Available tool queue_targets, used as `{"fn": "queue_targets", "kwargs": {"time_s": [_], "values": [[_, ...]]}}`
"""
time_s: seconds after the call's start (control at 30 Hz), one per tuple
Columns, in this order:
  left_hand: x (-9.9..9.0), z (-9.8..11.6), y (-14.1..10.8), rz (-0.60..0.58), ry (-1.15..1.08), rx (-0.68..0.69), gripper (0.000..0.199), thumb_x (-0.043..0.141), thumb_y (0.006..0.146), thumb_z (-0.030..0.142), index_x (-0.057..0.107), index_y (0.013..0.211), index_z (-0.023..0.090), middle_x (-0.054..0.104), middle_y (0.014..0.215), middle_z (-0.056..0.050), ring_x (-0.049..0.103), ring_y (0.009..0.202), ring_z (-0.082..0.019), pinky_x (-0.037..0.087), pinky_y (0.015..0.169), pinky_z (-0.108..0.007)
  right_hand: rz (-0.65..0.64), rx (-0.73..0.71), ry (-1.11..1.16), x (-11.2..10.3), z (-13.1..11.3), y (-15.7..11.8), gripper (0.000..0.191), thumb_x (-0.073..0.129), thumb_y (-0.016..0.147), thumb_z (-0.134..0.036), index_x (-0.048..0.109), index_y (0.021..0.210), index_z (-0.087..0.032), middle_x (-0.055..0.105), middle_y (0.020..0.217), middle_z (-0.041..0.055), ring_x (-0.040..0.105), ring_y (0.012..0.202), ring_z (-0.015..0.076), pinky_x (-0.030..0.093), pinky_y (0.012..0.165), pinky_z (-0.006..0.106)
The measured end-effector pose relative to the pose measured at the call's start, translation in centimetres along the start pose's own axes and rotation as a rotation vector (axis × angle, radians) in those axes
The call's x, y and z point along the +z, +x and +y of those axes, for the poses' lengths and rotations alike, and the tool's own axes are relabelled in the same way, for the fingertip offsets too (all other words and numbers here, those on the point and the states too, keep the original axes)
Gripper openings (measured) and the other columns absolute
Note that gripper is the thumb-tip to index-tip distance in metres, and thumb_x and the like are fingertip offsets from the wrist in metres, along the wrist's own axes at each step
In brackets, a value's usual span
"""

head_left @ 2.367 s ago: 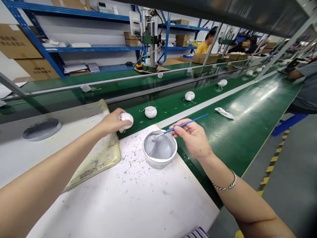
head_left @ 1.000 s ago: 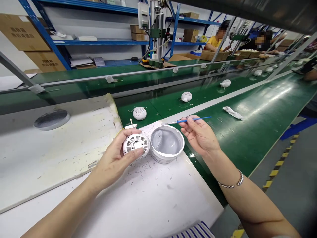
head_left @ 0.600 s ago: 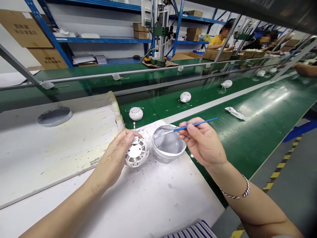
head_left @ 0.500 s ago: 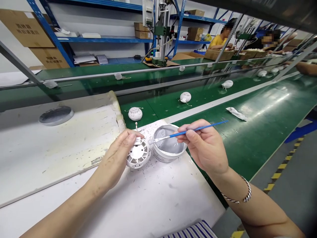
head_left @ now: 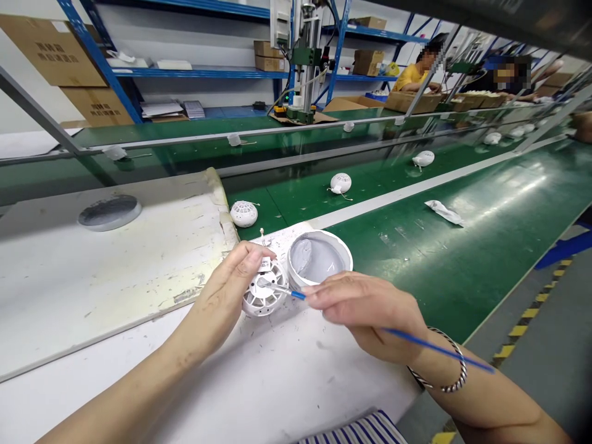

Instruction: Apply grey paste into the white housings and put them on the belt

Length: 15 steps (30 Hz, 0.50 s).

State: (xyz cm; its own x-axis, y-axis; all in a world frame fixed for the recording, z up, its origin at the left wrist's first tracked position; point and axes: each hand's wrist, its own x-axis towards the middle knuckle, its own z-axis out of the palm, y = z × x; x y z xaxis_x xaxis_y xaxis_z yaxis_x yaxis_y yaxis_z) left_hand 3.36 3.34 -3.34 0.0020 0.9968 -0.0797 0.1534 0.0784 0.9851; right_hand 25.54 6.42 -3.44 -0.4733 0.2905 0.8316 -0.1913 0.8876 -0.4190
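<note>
My left hand (head_left: 235,274) grips a round white slotted housing (head_left: 264,302) above the white work surface, its flat centre facing up. A small label and a thin wire with a connector show at its top. My right hand (head_left: 370,305) is closed on a blue paintbrush (head_left: 437,349), whose bristle tip touches the housing's centre. Just behind the hands stands a white tub (head_left: 341,246) holding grey paste (head_left: 324,259). Part of the tub's front is hidden by my right hand.
Similar white housings (head_left: 243,214) lie spaced along the green conveyor (head_left: 287,191). A round lid (head_left: 110,213) with grey residue lies on the board at left. A white packet (head_left: 444,213) is at right. Two people sit in the right background; shelves stand behind.
My right hand has turned and moved down, bringing the brush from the tub's edge onto the housing's centre. Nearby housings on the conveyor have shifted slightly left.
</note>
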Motion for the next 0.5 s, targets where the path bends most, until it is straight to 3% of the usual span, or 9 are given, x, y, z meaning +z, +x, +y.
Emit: {"fn": "queue_targets", "kwargs": {"time_s": [0.13, 0.23, 0.33, 0.5], "values": [[-0.1, 0.1, 0.1, 0.019, 0.005, 0.008, 0.042, 0.046, 0.092, 0.059, 0.064, 0.103, 0.023, 0.061, 0.094, -0.005, 0.054, 0.08, -0.019, 0.041, 0.065, -0.03, -0.113, -0.059, -0.105, -0.6, -0.5, 0.3, 0.017, 0.061, 0.087, 0.0, 0.063, 0.103, -0.006, 0.076, 0.099, 0.017, 0.071, 0.106, 0.0225, 0.061, 0.087, 0.033], [-0.1, 0.2, 0.2, 0.029, 0.005, 0.019, 0.042, 0.047, 0.091, 0.059, 0.064, 0.102, 0.023, 0.061, 0.095, -0.005, 0.054, 0.082, -0.02, 0.042, 0.067, -0.03, -0.095, -0.054, -0.14, -0.9, -0.5, 0.2, 0.017, 0.059, 0.088, -0.001, 0.064, 0.102, -0.01, 0.077, 0.099, 0.0136, 0.072, 0.104, 0.0194, 0.06, 0.083, 0.031], [-0.1, 0.3, 0.2, 0.018, 0.006, 0.011, 0.041, 0.047, 0.092, 0.059, 0.064, 0.102, 0.024, 0.061, 0.099, -0.005, 0.054, 0.082, -0.019, 0.041, 0.068, -0.03, 0.012, -0.024, -0.097, -1.0, -0.1, 0.0, 0.02, 0.054, 0.091, -0.001, 0.065, 0.101, -0.013, 0.077, 0.099, 0.0103, 0.074, 0.097, 0.0176, 0.058, 0.077, 0.032], [-0.1, 0.3, 0.0, -0.063, -0.011, -0.029, 0.04, 0.044, 0.094, 0.058, 0.064, 0.103, 0.025, 0.061, 0.096, -0.003, 0.053, 0.081, -0.018, 0.039, 0.07, -0.029, 0.284, 0.026, 0.048, -0.5, 0.4, 0.2, 0.026, 0.065, 0.084, -0.003, 0.067, 0.105, -0.018, 0.078, 0.094, 0.0052, 0.074, 0.078, 0.0163, 0.057, 0.065, 0.032]]}}
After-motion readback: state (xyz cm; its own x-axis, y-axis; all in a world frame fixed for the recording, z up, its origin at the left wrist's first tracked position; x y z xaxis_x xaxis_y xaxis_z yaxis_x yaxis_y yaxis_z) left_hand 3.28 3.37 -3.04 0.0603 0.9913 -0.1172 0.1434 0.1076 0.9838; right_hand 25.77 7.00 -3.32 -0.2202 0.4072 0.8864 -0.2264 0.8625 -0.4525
